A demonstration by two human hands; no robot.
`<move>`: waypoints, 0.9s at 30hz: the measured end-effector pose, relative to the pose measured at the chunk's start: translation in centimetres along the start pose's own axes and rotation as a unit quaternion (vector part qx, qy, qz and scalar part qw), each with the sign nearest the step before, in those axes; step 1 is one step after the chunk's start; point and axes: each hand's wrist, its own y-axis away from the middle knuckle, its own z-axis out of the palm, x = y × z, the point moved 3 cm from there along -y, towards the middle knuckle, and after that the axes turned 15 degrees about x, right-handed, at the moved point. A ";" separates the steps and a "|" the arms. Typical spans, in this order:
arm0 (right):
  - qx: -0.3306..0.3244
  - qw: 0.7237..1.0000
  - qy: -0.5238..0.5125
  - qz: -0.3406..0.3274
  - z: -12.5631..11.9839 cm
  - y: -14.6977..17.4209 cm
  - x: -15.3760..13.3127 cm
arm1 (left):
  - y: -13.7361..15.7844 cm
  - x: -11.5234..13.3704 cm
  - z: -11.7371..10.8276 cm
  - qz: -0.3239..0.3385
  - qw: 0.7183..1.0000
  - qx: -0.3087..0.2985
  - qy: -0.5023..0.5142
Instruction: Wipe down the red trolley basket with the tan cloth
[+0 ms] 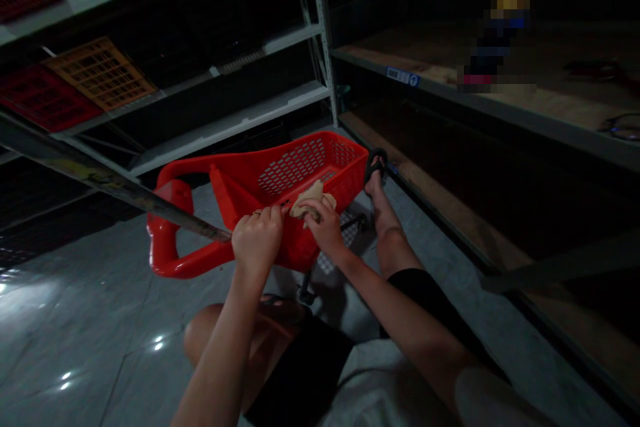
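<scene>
My left hand is closed round the near end of a long, worn pole, which slants in from the upper left over the cart handle. Close by on the right, my right hand has its fingers curled on a crumpled beige piece that looks like cloth. Whether this piece touches the pole is hard to see in the dim light. Below both hands stands a red plastic shopping cart with perforated sides, its thick handle to the left.
Grey metal shelving stands at the back left, with a yellow crate and a red crate on it. On the right runs a wooden shelf bearing a few dark items. My sandalled foot is beside the cart's far end.
</scene>
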 end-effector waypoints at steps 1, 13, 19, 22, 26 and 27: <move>0.011 1.000 0.014 0.000 -0.5 -0.6 1.0 | 0.2 -0.1 0.0 0.002 1.000 0.003 -0.005; 0.245 0.960 0.116 0.070 -8.2 -15.6 11.7 | 0.4 -0.3 0.3 0.013 0.999 0.024 -0.029; 0.154 0.985 0.052 0.063 -1.8 -6.0 5.8 | -1.3 1.6 1.2 0.003 1.000 0.020 0.013; 0.061 0.994 -0.017 0.085 0.7 -1.0 1.0 | -1.4 1.6 -0.2 0.039 0.990 0.077 0.108; -0.039 0.995 -0.068 0.065 1.6 1.6 -4.9 | 1.4 -2.1 -4.6 0.031 0.963 0.227 0.139; -0.057 0.995 -0.066 0.050 1.7 1.8 -6.0 | 2.3 -3.5 -5.6 0.003 0.958 0.259 0.124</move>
